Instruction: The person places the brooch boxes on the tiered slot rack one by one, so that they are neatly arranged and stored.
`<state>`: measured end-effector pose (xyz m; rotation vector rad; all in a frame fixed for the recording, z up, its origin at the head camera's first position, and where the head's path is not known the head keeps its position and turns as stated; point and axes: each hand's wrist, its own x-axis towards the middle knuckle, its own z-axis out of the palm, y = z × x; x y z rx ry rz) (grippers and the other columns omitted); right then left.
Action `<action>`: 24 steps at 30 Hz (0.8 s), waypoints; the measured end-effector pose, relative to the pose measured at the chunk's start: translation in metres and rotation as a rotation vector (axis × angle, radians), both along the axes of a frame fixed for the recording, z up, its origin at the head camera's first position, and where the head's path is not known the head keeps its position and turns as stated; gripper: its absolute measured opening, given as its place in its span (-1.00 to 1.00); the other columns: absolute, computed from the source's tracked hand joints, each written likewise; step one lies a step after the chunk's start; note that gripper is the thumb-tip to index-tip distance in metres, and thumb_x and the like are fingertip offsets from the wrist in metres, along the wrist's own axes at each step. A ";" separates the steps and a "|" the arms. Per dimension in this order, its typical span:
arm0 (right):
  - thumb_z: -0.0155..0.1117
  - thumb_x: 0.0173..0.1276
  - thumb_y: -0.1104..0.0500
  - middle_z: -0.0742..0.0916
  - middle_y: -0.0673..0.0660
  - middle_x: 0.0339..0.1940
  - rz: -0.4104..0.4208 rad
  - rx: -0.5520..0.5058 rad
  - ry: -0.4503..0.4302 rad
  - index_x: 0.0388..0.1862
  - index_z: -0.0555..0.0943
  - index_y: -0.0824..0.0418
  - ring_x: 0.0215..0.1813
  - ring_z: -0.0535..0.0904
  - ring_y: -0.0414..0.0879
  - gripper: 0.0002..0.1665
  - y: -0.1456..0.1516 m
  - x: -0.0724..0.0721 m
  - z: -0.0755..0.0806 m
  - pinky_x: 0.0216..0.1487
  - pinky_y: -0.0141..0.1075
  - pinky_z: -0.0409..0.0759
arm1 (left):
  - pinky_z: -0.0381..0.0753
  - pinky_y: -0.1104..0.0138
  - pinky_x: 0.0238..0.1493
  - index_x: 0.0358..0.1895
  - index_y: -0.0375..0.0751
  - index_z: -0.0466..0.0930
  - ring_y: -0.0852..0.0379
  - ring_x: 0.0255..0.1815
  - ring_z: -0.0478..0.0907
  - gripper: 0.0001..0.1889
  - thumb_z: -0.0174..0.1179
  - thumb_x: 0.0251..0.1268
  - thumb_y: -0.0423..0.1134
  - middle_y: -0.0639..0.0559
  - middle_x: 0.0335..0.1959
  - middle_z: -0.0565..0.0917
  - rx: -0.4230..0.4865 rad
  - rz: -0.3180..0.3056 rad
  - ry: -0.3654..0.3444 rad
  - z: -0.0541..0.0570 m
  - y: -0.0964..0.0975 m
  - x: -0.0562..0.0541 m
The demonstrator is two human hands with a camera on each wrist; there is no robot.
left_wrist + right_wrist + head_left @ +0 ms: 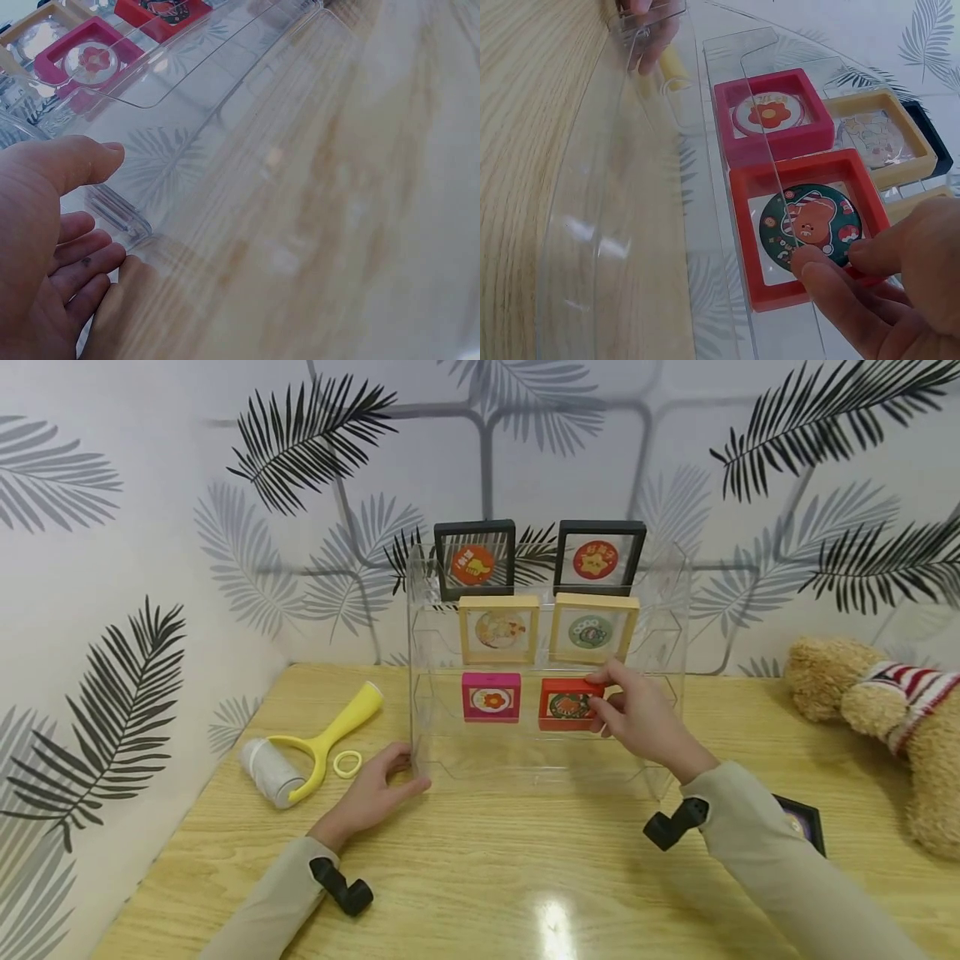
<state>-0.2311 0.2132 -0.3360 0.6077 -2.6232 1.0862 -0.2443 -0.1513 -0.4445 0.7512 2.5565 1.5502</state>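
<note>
A clear tiered display rack (480, 774) stands on the table. On its lowest tier in use sits a red square frame (546, 725) with a round green bear badge (810, 225) in it. My right hand (633, 714) pinches the right side of that red frame, thumb and fingertips at its edge. Left of it on the same tier is a magenta frame (491, 677) with a flower badge. My left hand (378, 793) rests against the rack's lower left corner, fingers along the side panel and thumb near the front, with a gap between thumb and fingers.
Above are two cream frames (498, 659) and two black frames (444, 577). A yellow-handled lint roller (322, 743) and a yellow ring (347, 764) lie left. Right are a teddy bear (930, 760) and another black frame (810, 821), partly behind my sleeve. A patterned wall (540, 468) stands behind.
</note>
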 end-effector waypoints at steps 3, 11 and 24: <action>0.15 0.34 0.46 0.61 0.38 -0.03 -0.002 -0.017 -0.009 0.07 0.40 0.37 -0.52 0.66 0.05 -0.67 0.000 0.003 -0.001 -0.54 -0.42 0.62 | 0.39 -0.03 0.32 0.23 -0.38 0.39 -0.21 0.25 0.47 -0.51 0.25 0.30 -0.27 -0.29 0.17 0.53 -0.002 0.003 0.004 0.001 0.000 0.001; 0.14 0.33 0.46 0.60 0.32 0.05 -0.031 -0.069 0.074 0.18 0.40 0.35 -0.49 0.65 -0.18 -0.57 0.019 0.024 -0.009 -0.52 -0.40 0.63 | 0.40 -0.02 0.31 0.22 -0.40 0.39 -0.21 0.23 0.47 -0.52 0.25 0.29 -0.28 -0.30 0.16 0.53 -0.001 -0.002 0.019 0.000 0.000 0.001; 0.11 0.36 0.48 0.62 -0.23 -0.32 -0.065 -0.117 0.076 -0.13 0.56 0.27 -0.54 0.56 -0.20 -0.80 0.091 0.079 -0.049 -0.66 -0.42 0.45 | 0.38 -0.02 0.32 0.21 -0.41 0.39 -0.21 0.23 0.47 -0.53 0.25 0.29 -0.30 -0.30 0.15 0.52 0.007 0.000 0.003 0.002 0.002 0.002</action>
